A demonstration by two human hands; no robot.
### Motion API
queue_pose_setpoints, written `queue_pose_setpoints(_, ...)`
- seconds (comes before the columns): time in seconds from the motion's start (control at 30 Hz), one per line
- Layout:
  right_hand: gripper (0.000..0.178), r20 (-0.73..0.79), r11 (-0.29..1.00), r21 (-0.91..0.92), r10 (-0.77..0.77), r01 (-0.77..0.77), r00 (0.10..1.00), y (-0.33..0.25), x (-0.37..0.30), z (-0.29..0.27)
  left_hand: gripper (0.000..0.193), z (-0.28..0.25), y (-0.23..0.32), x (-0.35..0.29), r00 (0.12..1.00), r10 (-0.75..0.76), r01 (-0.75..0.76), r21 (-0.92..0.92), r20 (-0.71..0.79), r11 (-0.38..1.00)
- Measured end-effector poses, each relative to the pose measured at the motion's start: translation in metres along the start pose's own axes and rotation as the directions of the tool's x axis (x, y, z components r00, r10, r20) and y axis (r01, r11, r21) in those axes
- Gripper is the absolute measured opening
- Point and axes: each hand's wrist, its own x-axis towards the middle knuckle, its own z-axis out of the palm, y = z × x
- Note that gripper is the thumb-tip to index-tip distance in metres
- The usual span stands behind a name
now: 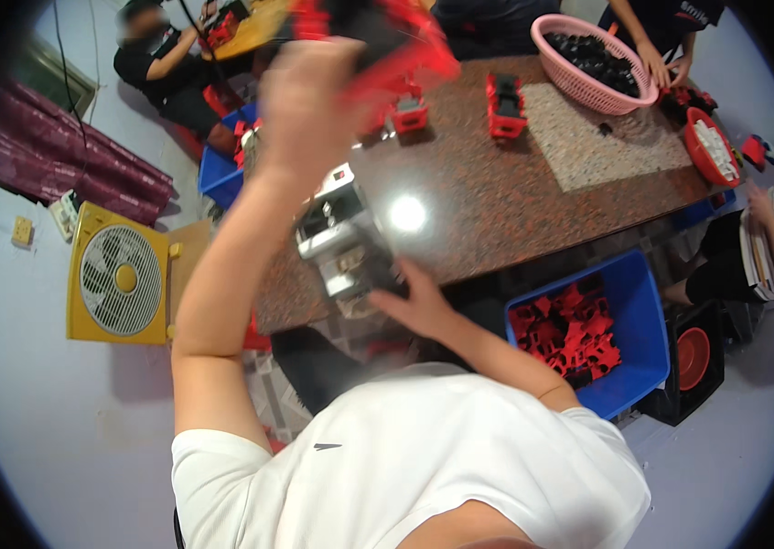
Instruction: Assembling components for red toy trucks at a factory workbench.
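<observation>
My left hand (309, 110), smeared by motion, is raised over the far side of the table, closed on a large red and black toy vehicle (405, 55). Below it on the table's left end stands a silver and black metal fixture (343, 240). At that fixture's near right edge is my right hand (414, 300), its fingers spread apart beside the dark part; whether they touch it I cannot tell. Farther back on the tabletop lie a red and black toy truck (505, 105) and another red piece (409, 114), partly behind the raised vehicle.
A speckled stone table (460, 201) carries a pink basket (547, 69) of black parts and a red bowl (698, 156) of white pieces. A blue bin (639, 366) of red parts stands at right, a yellow fan (85, 274) at left. Co-workers (163, 69) sit around.
</observation>
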Motion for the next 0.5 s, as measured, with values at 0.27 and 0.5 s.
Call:
queue_pose_setpoints(0.27, 0.035, -0.008, 0.964, 0.252, 0.086, -0.081, 0.996, -0.022, 0.011, -0.004, 0.042, -0.117, -0.085, -0.255, 0.889, -0.33, 0.244, 0.283, 0.318, 0.928)
queue_pose_setpoints(0.5, 0.045, 0.013, 0.998, 0.063, 0.015, -0.016, 1.0, -0.035, 0.0, 0.01, 0.048, -0.058, -0.085, -0.338, 0.751, -0.32, 0.181, 0.286, 0.578, 0.941)
